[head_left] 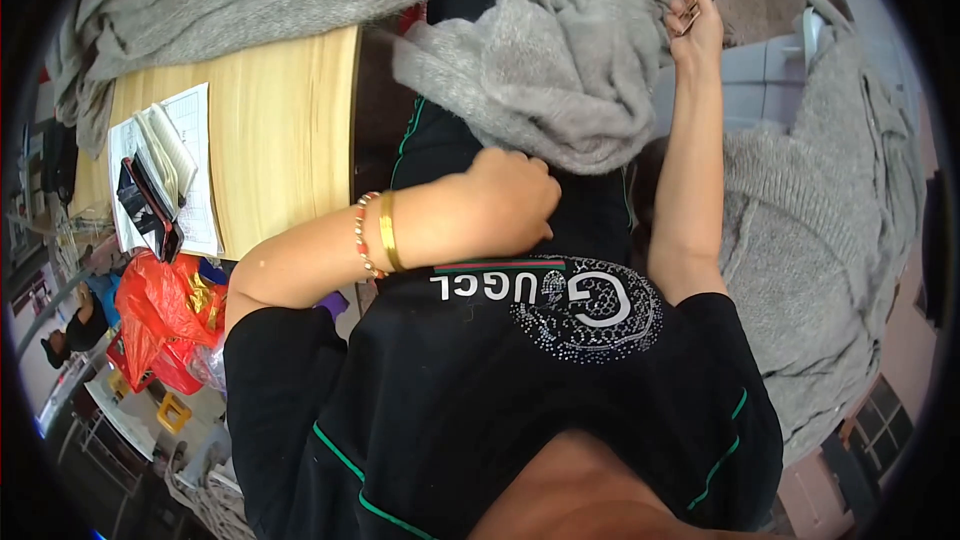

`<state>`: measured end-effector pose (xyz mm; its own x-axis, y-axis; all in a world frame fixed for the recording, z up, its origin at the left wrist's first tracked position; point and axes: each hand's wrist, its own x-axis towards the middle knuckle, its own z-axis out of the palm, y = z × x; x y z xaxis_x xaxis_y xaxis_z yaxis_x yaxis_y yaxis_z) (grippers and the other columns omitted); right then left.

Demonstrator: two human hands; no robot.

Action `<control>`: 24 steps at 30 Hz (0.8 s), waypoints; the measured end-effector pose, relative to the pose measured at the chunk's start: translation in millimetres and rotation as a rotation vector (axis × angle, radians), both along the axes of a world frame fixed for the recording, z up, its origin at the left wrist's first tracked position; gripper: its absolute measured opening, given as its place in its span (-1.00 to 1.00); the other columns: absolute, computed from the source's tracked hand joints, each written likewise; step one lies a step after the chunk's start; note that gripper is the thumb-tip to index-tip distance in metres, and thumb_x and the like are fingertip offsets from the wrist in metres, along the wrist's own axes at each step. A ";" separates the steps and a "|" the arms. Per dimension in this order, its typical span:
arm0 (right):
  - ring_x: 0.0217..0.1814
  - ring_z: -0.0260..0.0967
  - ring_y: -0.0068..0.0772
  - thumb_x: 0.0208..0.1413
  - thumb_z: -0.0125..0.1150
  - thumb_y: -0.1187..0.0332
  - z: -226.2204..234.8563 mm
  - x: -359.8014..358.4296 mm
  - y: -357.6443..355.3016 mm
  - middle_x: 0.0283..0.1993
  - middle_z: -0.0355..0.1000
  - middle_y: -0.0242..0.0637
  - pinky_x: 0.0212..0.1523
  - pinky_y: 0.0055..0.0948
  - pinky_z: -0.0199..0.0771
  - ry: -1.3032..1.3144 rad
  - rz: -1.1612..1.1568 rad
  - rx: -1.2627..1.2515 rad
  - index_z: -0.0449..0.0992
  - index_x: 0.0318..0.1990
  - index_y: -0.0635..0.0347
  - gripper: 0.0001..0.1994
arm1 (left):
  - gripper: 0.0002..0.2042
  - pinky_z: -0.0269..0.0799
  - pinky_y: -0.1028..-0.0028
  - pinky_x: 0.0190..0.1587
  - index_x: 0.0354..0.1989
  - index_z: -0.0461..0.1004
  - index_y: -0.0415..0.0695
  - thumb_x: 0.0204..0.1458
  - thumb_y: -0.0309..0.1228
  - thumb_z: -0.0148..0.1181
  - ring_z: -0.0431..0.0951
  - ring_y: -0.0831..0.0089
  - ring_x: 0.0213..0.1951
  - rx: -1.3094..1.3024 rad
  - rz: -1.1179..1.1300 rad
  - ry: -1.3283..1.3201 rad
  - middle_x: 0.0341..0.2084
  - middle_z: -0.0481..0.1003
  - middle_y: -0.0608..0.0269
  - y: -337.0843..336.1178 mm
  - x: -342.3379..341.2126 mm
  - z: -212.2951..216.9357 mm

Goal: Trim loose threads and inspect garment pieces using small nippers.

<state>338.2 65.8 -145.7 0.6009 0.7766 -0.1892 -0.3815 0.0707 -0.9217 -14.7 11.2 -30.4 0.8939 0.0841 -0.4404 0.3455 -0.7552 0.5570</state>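
A fuzzy grey knitted garment (560, 60) lies bunched over my lap. Just below its near edge, in front of my black shirt, my left hand (505, 202) is closed with its fingers curled under. Whatever it may hold is hidden, and the garment seems apart from it. At the far right of the bundle my right hand (697, 22) is raised with its fingers wrapped round a small pair of thread snips (688, 20). Dark metal tips show past the fingers. A beaded bracelet and a gold bangle circle my left wrist.
On my left stands a pale wooden table (285, 130) with papers (196, 125), a notebook (168, 155) and a dark wallet-like case (146, 208). More grey knits (260, 0) cover its far end. Another grey pile (810, 270) lies at my right. A red plastic bag (155, 310) sits beside the table.
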 end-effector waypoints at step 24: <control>-0.56 0.17 -0.81 0.19 0.27 0.35 -1.1 -85.2 -69.9 -0.54 0.33 -0.59 -0.51 -0.72 0.07 -0.432 0.432 -0.301 0.56 0.09 0.18 -0.68 | -0.74 0.42 0.24 -0.01 -0.11 0.62 -0.06 0.05 -0.28 0.27 0.56 0.22 -0.07 0.460 0.346 -0.313 -0.24 0.57 0.20 115.7 32.5 -68.9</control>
<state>253.1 -4.1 -146.8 0.3187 0.9151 -0.2469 0.0893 -0.2883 -0.9534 17.9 126.9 -99.3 0.8614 0.5078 -0.0142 0.4854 -0.8145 0.3177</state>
